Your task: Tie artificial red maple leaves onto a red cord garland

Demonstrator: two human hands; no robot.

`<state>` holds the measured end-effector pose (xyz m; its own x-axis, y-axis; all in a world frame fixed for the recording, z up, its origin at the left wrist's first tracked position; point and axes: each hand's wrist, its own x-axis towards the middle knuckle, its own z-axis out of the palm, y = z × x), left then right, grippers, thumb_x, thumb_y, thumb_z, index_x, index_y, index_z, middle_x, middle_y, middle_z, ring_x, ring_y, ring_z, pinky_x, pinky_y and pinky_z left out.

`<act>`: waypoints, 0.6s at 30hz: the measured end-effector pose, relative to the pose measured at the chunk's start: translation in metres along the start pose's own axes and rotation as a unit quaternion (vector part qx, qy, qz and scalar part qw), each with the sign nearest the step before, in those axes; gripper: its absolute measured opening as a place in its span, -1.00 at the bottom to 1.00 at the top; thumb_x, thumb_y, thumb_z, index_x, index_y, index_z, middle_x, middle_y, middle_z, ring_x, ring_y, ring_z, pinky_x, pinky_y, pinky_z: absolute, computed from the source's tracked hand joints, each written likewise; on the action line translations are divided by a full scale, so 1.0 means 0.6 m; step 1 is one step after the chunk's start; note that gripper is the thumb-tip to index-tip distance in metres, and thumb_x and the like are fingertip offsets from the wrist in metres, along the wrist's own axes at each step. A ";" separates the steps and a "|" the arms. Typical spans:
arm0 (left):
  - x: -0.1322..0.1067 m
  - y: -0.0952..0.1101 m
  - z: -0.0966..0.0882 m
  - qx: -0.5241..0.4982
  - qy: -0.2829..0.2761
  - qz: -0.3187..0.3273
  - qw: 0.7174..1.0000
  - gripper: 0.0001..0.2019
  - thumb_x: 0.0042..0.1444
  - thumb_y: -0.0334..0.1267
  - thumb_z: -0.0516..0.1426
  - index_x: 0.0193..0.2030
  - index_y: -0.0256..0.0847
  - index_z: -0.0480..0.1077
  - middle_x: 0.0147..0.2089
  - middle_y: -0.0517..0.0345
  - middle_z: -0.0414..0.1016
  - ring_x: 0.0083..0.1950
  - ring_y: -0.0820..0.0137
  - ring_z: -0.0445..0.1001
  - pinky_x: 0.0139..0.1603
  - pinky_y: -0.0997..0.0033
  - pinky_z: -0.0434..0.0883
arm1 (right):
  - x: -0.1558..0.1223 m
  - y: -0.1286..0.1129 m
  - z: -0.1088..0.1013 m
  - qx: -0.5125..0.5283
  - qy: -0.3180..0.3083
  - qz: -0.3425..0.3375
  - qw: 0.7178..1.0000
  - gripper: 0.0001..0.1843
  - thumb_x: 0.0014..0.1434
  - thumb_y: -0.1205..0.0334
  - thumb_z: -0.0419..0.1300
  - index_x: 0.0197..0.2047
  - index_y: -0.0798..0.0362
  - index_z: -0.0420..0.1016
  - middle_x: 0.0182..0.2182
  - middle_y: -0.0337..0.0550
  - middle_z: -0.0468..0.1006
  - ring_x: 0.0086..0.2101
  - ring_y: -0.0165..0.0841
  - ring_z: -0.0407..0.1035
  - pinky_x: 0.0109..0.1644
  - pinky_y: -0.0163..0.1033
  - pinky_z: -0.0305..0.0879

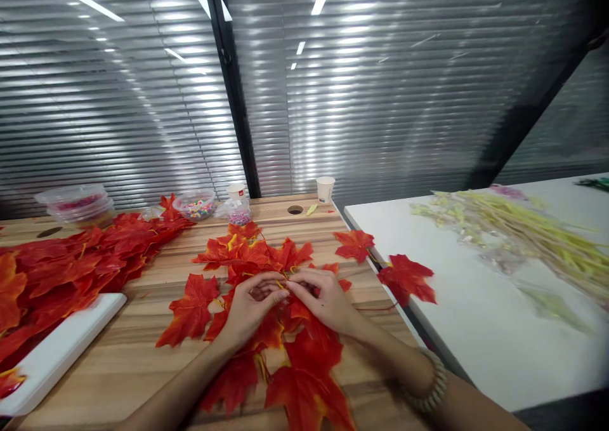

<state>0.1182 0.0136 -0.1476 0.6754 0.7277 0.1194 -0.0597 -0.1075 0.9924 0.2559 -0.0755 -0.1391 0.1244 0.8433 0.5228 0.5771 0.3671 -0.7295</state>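
My left hand (250, 307) and my right hand (326, 298) meet over a garland of red-orange fabric maple leaves (266, 272) on the wooden table (118, 361). Both hands have their fingers curled in a pinch around a thin yellow stem (281, 285) between them. More leaves of the garland (304, 380) trail toward me between my forearms. A beaded bracelet (431, 390) is on my right wrist.
A large heap of red leaves (71, 266) covers the table's left side, beside a white board (57, 348). Bead tubs (195, 205), plastic containers (78, 202) and two paper cups (325, 188) stand at the back. Loose leaves (406, 277) straddle the gap to a white table (476, 329) with yellow-green stems (523, 234).
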 end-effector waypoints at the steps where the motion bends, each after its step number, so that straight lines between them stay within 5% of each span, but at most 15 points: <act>1: 0.000 0.002 0.000 -0.002 0.010 0.009 1.000 -0.73 -0.17 -0.27 0.25 -0.27 -0.27 0.38 -0.40 0.12 0.51 -0.42 0.41 0.47 -0.32 0.41 0.43 | 0.000 0.000 0.000 0.005 0.002 0.001 1.000 -0.78 0.19 0.26 0.00 -0.39 0.10 0.43 -0.45 -0.16 0.48 -0.43 -0.42 0.32 -0.32 -0.33 0.22; 7: -0.003 0.011 0.000 -0.011 0.051 0.068 0.996 -0.78 -0.18 -0.32 0.26 -0.37 -0.22 0.33 -0.44 0.20 0.48 -0.46 0.45 0.44 -0.35 0.44 0.42 | 0.001 -0.001 -0.001 0.015 0.021 0.011 1.000 -0.79 0.19 0.24 0.00 -0.40 0.10 0.39 -0.50 -0.20 0.45 -0.48 -0.44 0.28 -0.37 -0.35 0.20; 18: -0.004 0.002 -0.007 0.084 0.036 0.117 0.989 -0.95 -0.10 -0.31 0.21 -0.43 -0.20 0.48 -0.37 0.12 0.51 -0.30 0.35 0.45 -0.20 0.41 0.39 | 0.000 -0.004 0.003 0.014 0.012 0.001 1.000 -0.82 0.18 0.26 0.02 -0.38 0.10 0.40 -0.49 -0.20 0.44 -0.47 -0.44 0.29 -0.37 -0.35 0.18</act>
<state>0.1136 0.0144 -0.1466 0.6024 0.7157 0.3534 -0.0814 -0.3853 0.9192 0.2530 -0.0759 -0.1383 0.1454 0.8346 0.5313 0.5548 0.3758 -0.7422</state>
